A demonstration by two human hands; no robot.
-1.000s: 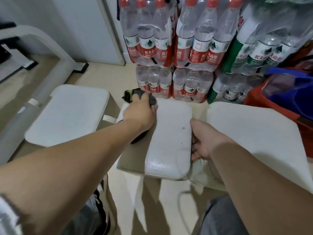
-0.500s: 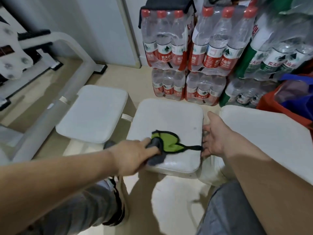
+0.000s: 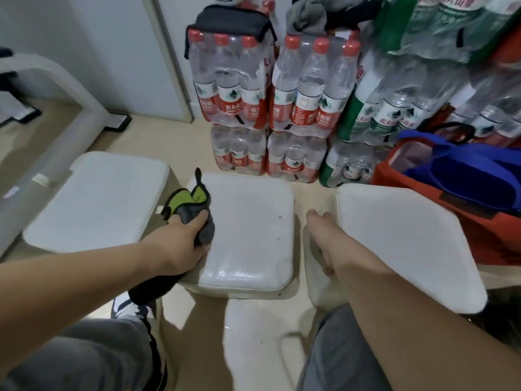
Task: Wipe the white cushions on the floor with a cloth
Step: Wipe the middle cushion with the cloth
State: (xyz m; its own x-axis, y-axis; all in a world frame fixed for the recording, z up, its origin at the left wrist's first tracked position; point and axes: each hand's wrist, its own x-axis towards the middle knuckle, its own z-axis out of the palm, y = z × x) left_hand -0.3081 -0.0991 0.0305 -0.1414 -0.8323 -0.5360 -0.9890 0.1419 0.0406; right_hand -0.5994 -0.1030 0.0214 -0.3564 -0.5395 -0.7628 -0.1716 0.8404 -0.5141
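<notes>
- Three white cushions lie side by side on the floor (image 3: 253,334): the right cushion (image 3: 400,238), the left cushion (image 3: 98,198), and between them the middle cushion (image 3: 251,230), the one being worked on.
- Your right hand (image 3: 321,238) reaches into the gap beside the middle cushion, likely to steady it. Its fingers are hidden, so I cannot tell their state.
- Your left hand (image 3: 180,244) grips the bunched green-and-grey cloth (image 3: 189,204) at that cushion's left edge, ready to wipe.

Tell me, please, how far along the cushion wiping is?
Partly done: the middle cushion shines wet near its front edge. In hand: the left hand grips the cloth at its left edge. Left: the left cushion and right cushion show no sheen.
</notes>
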